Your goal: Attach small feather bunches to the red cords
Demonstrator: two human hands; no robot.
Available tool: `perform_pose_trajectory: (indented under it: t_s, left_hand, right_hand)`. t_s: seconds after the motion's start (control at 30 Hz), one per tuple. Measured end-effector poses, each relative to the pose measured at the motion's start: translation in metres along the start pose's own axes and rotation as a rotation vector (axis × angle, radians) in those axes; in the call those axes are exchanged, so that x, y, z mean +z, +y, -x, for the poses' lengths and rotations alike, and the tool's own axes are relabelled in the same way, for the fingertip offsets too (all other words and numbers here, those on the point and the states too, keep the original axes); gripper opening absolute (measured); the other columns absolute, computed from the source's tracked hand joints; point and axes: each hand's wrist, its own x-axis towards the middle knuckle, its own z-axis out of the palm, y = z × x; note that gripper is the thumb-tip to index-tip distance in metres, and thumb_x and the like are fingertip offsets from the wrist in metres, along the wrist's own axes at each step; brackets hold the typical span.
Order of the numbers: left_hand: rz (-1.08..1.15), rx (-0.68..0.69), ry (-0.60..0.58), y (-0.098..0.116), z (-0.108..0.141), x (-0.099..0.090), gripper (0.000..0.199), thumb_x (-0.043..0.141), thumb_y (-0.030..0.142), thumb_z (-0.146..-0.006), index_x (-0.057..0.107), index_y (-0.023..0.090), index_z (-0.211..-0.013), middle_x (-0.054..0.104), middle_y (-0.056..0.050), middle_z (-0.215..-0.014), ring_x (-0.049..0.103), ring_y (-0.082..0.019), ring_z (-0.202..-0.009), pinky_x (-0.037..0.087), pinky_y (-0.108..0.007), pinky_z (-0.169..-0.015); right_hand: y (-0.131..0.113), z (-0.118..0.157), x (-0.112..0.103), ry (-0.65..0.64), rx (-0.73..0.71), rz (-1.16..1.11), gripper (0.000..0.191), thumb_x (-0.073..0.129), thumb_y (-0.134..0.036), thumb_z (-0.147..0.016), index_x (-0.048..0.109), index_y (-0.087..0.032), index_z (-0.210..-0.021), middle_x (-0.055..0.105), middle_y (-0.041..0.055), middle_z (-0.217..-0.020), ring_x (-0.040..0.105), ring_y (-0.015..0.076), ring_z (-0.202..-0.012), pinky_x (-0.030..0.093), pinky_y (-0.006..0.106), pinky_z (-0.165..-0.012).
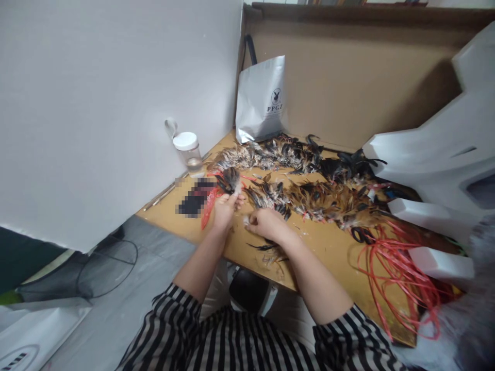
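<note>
My left hand [227, 207] is closed round the pale base of a dark feather bunch [229, 179], whose tips point up and away from me. To its right, my right hand [266, 224] is pinched over the table, with a small whitish tuft [246, 220] at its fingertips, likely fluff. Brown and black feather bundles [320, 198] lie just beyond my right hand, and a second row of feathers [270, 154] lies behind them. A few loose feathers [274, 252] rest under my right wrist.
The yellowish table [240, 242] carries red plastic strings [398, 278] at the right. A silver bag [261, 100] stands at the back, and a white-lidded jar [188, 149] at the left. White foam pieces [421, 216] border the right side. A brown panel [348, 82] closes the back.
</note>
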Motion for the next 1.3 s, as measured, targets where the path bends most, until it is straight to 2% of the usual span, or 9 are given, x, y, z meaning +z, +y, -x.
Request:
perform_pose_trajectory:
  t_s: [0.13, 0.23, 0.33, 0.47, 0.6, 0.83, 1.1, 1.17, 1.3]
  left_hand:
    - [0.012, -0.006, -0.013, -0.001, 0.000, 0.000, 0.025, 0.064, 0.035, -0.065, 0.061, 0.011, -0.069, 0.065, -0.006, -0.068, 0.052, -0.007, -0.049, 0.037, -0.019, -0.048]
    - [0.045, -0.016, -0.028, -0.001, 0.000, -0.001, 0.024, 0.065, 0.034, -0.065, 0.061, 0.011, -0.072, 0.065, -0.006, -0.068, 0.052, -0.006, -0.049, 0.036, -0.018, -0.047]
    - [0.095, -0.042, -0.028, 0.001, 0.000, 0.000, 0.024, 0.066, 0.033, -0.065, 0.060, 0.011, -0.073, 0.065, -0.006, -0.069, 0.053, -0.006, -0.051, 0.036, -0.017, -0.047]
    - [0.101, -0.149, -0.093, 0.003, 0.004, 0.003, 0.025, 0.067, 0.032, -0.064, 0.061, 0.010, -0.074, 0.065, -0.006, -0.069, 0.053, -0.005, -0.051, 0.036, -0.016, -0.047]
    - [0.052, -0.267, -0.190, 0.002, 0.008, 0.005, 0.027, 0.069, 0.031, -0.063, 0.062, 0.009, -0.076, 0.066, -0.008, -0.069, 0.055, -0.007, -0.053, 0.038, -0.017, -0.049]
    - [0.007, -0.289, -0.297, -0.002, 0.010, 0.005, 0.028, 0.068, 0.033, -0.063, 0.063, 0.009, -0.076, 0.067, -0.011, -0.075, 0.059, -0.009, -0.057, 0.041, -0.019, -0.052]
    - [-0.032, -0.307, -0.343, -0.006, 0.009, 0.006, 0.031, 0.069, 0.036, -0.061, 0.063, 0.009, -0.074, 0.067, -0.010, -0.068, 0.058, -0.010, -0.055, 0.041, -0.019, -0.051]
    - [-0.048, -0.290, -0.343, -0.005, 0.010, 0.006, 0.031, 0.069, 0.037, -0.061, 0.063, 0.009, -0.071, 0.066, -0.010, -0.067, 0.058, -0.009, -0.053, 0.040, -0.019, -0.051]
    - [-0.068, -0.247, -0.349, -0.002, 0.011, 0.006, 0.031, 0.067, 0.038, -0.063, 0.064, 0.009, -0.071, 0.067, -0.010, -0.068, 0.056, -0.008, -0.053, 0.040, -0.019, -0.051]
  right_hand:
    - [-0.013, 0.001, 0.008, 0.003, 0.032, 0.220, 0.024, 0.047, -0.026, -0.072, 0.067, -0.015, -0.080, 0.066, 0.0134, -0.085, 0.061, 0.0230, -0.077, 0.041, 0.029, -0.064]
    - [-0.005, -0.006, 0.016, 0.029, 0.061, 0.096, 0.020, 0.047, -0.021, -0.070, 0.067, -0.015, -0.073, 0.066, 0.0114, -0.077, 0.060, 0.0209, -0.072, 0.040, 0.028, -0.063]
    - [0.014, -0.016, 0.021, 0.088, 0.072, -0.363, 0.013, 0.053, -0.023, -0.066, 0.064, -0.016, -0.063, 0.063, 0.0038, -0.062, 0.055, 0.0133, -0.059, 0.038, 0.023, -0.057]
    - [0.032, -0.028, 0.021, 0.221, 0.217, -1.130, 0.017, 0.061, -0.033, -0.063, 0.060, -0.016, -0.068, 0.050, -0.0042, -0.047, 0.040, 0.0070, -0.042, 0.029, 0.020, -0.043]
    - [0.032, -0.032, 0.021, 0.319, 0.231, -1.476, 0.022, 0.068, -0.034, -0.058, 0.059, -0.016, -0.067, 0.047, -0.0061, -0.046, 0.038, 0.0057, -0.041, 0.028, 0.019, -0.042]
    - [0.020, -0.031, 0.029, 0.506, 0.168, -1.325, 0.019, 0.065, -0.034, -0.063, 0.062, -0.017, -0.070, 0.057, -0.0021, -0.058, 0.048, 0.0094, -0.051, 0.038, 0.022, -0.052]
    - [0.020, -0.030, 0.034, 0.733, 0.026, -0.942, 0.016, 0.060, -0.033, -0.068, 0.064, -0.017, -0.069, 0.060, 0.0039, -0.079, 0.054, 0.0145, -0.074, 0.043, 0.028, -0.071]
    - [0.020, -0.030, 0.033, 0.715, 0.028, -0.967, 0.016, 0.060, -0.033, -0.068, 0.064, -0.017, -0.069, 0.060, 0.0032, -0.076, 0.054, 0.0138, -0.072, 0.043, 0.027, -0.070]
    - [0.021, -0.031, 0.029, 0.553, 0.133, -1.259, 0.025, 0.059, -0.041, -0.068, 0.063, -0.016, -0.073, 0.057, -0.0001, -0.060, 0.048, 0.0100, -0.053, 0.040, 0.024, -0.054]
